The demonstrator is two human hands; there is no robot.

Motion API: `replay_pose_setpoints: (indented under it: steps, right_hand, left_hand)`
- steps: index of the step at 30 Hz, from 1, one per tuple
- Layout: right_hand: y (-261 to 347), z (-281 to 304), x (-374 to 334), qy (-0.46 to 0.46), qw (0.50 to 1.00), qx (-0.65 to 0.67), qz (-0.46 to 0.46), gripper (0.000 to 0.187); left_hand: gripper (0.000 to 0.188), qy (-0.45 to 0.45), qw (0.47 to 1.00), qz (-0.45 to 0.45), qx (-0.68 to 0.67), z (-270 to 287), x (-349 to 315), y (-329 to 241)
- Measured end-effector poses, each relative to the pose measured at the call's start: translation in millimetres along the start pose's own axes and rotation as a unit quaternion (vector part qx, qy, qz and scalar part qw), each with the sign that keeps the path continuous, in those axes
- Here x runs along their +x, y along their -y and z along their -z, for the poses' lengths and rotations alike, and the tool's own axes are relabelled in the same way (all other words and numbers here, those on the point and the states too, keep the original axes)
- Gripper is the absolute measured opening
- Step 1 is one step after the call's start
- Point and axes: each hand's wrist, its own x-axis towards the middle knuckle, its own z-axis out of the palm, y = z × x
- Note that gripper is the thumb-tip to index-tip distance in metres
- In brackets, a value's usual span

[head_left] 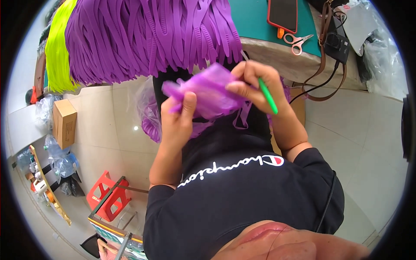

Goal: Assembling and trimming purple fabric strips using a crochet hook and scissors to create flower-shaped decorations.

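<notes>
My left hand pinches one side of a thin, translucent purple sheet, its thumb on top. The sheet's left end is smeared by motion. At its upper right edge, my right hand holds the sheet between thumb and fingers. The same hand grips a slim tool with a green handle; a thin pale tip sticks out beyond the fingers. Ahead, a thick row of purple straps hangs over the table edge, with slots and ridges along them. More purple strips lie on my lap under the sheet.
Bright yellow-green straps hang at the far left. On the green mat lie a phone and small scissors. A black device with cable and brown strap is at right. A carton and red stool stand left.
</notes>
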Motion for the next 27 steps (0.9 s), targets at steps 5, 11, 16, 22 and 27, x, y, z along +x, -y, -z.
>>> replay_pose_setpoints:
  steps: [5, 11, 16, 22, 27]
  right_hand:
    - [4, -15, 12, -0.040, 0.995, 0.084, 0.029, 0.035]
    - [5, -21, -9, -0.091, 0.991, 0.087, 0.056, 0.031]
    - [4, -20, -14, -0.180, 0.979, 0.074, 0.066, 0.010]
    - [5, -5, -8, -0.124, 0.992, 0.016, -0.015, 0.014]
    - [0, 9, -9, -0.226, 0.969, 0.099, 0.024, 0.019]
  left_hand:
    - [0.054, 0.063, 0.897, 0.158, -0.407, 1, 9, -11]
    - [0.039, 0.073, 0.910, 0.140, -0.384, -14, 2, -4]
    - [0.044, 0.056, 0.899, 0.139, -0.412, -23, 0, -12]
    - [0.041, 0.074, 0.900, 0.133, -0.409, -24, -5, -11]
    - [0.030, -0.002, 0.936, 0.038, -0.349, -26, -11, -11]
